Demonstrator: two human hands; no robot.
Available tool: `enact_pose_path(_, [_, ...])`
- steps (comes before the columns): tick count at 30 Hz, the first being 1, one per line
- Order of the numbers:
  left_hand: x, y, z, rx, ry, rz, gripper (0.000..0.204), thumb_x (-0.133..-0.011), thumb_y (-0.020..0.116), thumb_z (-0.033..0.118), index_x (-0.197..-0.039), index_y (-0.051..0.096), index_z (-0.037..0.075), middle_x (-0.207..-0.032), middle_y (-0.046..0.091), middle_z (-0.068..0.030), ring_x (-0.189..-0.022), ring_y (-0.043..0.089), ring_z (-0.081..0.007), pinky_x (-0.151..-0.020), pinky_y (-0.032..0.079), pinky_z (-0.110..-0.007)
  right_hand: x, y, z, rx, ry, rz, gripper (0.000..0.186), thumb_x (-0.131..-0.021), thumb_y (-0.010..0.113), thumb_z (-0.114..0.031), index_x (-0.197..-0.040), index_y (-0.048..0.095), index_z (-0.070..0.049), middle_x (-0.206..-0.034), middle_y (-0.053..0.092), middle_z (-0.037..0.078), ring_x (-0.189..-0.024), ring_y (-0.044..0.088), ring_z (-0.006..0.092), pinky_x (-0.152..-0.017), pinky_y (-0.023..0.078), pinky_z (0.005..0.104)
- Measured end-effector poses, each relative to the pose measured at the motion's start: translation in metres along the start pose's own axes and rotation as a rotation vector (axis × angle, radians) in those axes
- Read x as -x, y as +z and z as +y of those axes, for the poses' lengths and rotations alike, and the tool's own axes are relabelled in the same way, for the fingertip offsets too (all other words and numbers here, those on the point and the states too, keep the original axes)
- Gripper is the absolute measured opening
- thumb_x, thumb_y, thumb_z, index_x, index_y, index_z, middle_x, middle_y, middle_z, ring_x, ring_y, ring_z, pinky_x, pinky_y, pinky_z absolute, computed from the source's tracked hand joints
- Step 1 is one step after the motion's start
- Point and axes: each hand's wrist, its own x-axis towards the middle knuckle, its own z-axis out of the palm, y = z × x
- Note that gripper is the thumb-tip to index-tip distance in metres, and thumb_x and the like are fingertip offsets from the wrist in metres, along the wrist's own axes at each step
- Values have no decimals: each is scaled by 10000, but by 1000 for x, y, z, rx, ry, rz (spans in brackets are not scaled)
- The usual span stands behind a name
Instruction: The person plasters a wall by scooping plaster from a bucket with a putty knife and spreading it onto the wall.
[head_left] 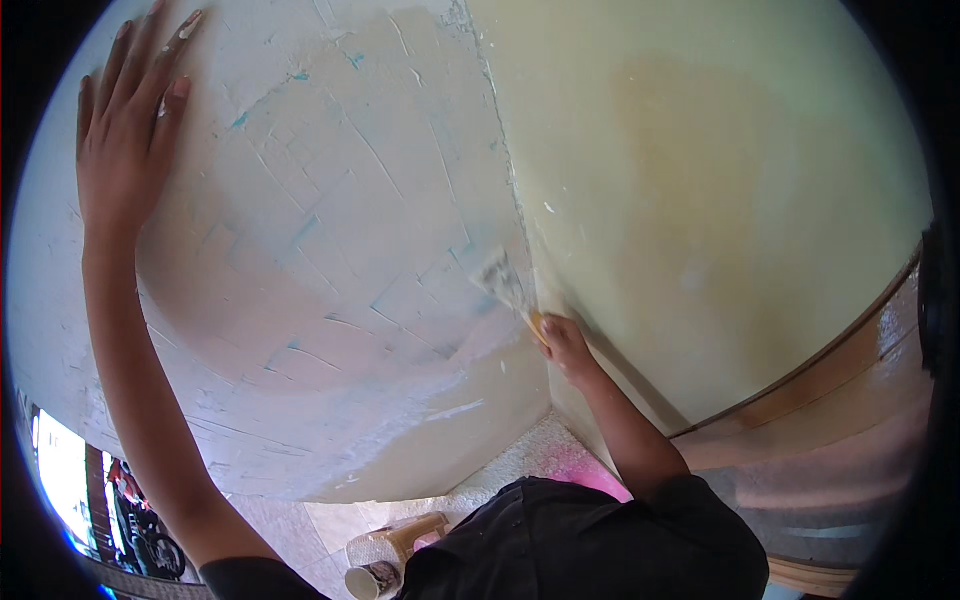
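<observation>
My right hand (565, 346) is closed round the yellow handle of a putty knife (497, 277). The knife's wide blade, smeared with whitish filler, lies at the wall just left of the inner corner. That wall (300, 200) carries a patchy pale coat with raised ridges and bluish-green spots. High on its left side my left hand (130, 150) rests with the fingers spread, and white smears show on some fingertips. It holds nothing.
To the right is a yellowish-green wall (740, 230) with a brownish stain and a wooden edge (800, 388) below it. On the floor lie a bubble-wrapped package (405, 540) and a round container (372, 580). A motorcycle (150, 535) stands beyond the opening at lower left.
</observation>
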Motion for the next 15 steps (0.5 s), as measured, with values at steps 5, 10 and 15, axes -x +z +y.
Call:
enact_pose_path(5, [0, 14, -4, 140, 16, 184, 508, -963, 235, 569, -1423, 390, 418, -1536, 298, 120, -1441, 222, -125, -1195, 143, -456, -45, 16, 14, 229, 6, 114, 516, -975, 452, -517, -775, 537, -49, -610, 481, -7, -544, 452, 92, -497, 374, 285])
enact_pose_path(10, [-3, 1, -1, 117, 17, 162, 513, -962, 218, 573, -1423, 385, 426, -1539, 291, 117, -1444, 219, -138, -1195, 142, -461, 35, -36, 142, 221, 380, 89, 607, -950, 401, -620, -873, 616, -57, -618, 501, -2, -556, 501, 123, -523, 404, 301])
enact_pose_path(15, [-2, -13, -4, -45, -26, -58, 528, -958, 219, 587, -1430, 384, 415, -1546, 280, 125, -1451, 200, -141, -1199, 128, -446, 88, -68, 147, -1, 490, -43, 650, -866, 461, -720, -909, 638, -96, -628, 495, -19, -568, 510, 120, -552, 425, 261])
